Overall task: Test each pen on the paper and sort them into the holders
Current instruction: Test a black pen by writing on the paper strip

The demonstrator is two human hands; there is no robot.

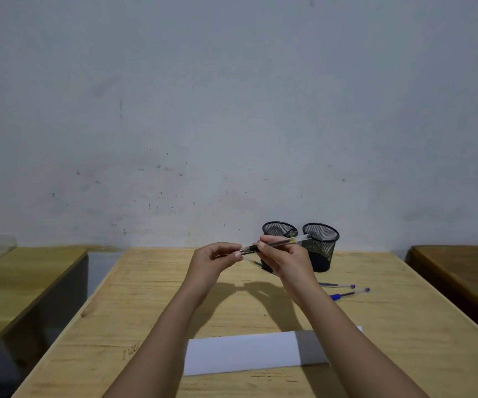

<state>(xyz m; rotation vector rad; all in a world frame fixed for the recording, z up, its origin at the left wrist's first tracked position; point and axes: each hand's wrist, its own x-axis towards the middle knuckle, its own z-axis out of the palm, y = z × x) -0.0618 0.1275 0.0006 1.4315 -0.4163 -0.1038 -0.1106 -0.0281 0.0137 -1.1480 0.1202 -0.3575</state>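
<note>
My right hand (282,258) grips a clear pen with black ink (285,241), held level above the table in front of two black mesh holders (321,245). My left hand (217,261) pinches the pen's tip end, likely its cap. A second clear pen (253,263) lies below the hands, partly hidden. Two blue pens (346,291) lie on the table to the right of my right wrist. A white sheet of paper (249,353) lies near the front, between my forearms. The left holder (278,228) is partly hidden behind my right hand.
The work surface is a light wooden table (134,311) against a grey wall. Another table (16,282) stands to the left across a gap, and a darker one (461,271) to the right.
</note>
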